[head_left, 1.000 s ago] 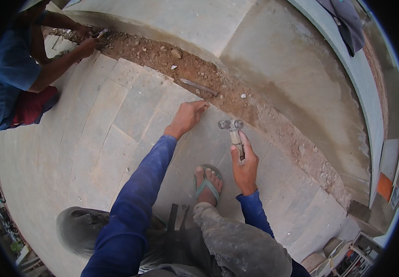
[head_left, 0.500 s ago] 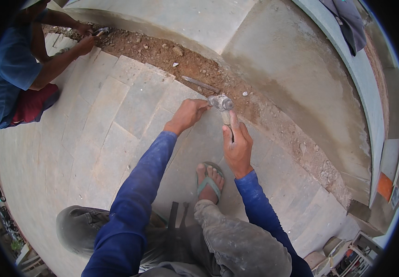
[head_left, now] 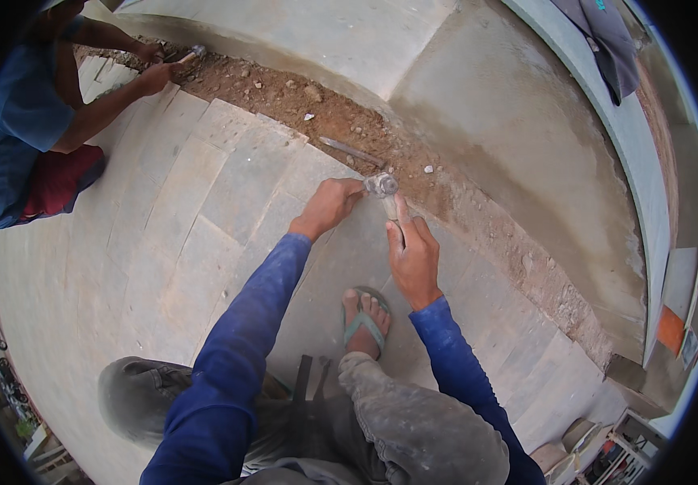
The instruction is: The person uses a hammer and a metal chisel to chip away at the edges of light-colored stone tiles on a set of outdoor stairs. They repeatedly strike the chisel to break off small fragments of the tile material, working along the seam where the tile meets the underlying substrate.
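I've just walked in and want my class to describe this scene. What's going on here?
The person's right hand grips a hammer, its head right by the fingertips of the left hand, over the edge of the grey paving tiles. Whether the left hand holds anything is too small to tell. Just beyond, a rod lies on a strip of soil. At upper left, a co-worker crouches, holding a tool.

My sandalled foot [head_left: 365, 325] rests on grey paving slabs [head_left: 232, 187]; on the strip of brown soil [head_left: 337, 123] beside them lie a slim bar [head_left: 352, 151] and small stones [head_left: 428, 169].
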Available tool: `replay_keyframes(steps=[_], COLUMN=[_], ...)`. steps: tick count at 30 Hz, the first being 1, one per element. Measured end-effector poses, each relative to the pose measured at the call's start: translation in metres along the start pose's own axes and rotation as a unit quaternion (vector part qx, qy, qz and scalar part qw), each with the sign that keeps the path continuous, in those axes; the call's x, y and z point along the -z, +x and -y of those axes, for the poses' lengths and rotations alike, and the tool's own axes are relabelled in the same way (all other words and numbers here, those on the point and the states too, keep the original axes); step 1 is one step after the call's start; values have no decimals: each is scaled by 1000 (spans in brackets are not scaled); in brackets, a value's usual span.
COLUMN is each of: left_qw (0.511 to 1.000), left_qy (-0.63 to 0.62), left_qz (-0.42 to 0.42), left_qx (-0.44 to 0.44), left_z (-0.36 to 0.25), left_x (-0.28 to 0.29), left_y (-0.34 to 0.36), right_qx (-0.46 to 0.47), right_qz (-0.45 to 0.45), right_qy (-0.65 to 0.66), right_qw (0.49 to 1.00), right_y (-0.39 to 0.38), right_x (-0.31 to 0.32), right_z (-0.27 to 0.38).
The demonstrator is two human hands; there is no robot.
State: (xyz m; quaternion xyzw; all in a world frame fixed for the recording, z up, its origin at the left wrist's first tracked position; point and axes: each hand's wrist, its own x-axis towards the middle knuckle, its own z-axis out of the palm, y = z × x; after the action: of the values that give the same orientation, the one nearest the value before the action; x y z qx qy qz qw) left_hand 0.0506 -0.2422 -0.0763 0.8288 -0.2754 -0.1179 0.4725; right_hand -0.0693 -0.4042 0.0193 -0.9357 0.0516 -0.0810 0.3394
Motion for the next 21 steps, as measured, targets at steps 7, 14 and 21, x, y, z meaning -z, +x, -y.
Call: replay_keyframes(steps=[7, 14, 21], left_qw=[926, 814, 771], left_qy=[-213, -306, -355], left_qz=[-262, -426, -444], left_qx=[168, 249, 287], left_z=[32, 79, 96], left_x=[-6, 33, 35], left_y=[-9, -17, -15], right_qx=[-139, -188, 50], right_qz=[22, 92, 106], right_qy=[123, 135, 1], right_qw=[982, 969, 993], right_y=[4, -10, 79], right_x=[9, -12, -58], right_z=[6, -36, 4])
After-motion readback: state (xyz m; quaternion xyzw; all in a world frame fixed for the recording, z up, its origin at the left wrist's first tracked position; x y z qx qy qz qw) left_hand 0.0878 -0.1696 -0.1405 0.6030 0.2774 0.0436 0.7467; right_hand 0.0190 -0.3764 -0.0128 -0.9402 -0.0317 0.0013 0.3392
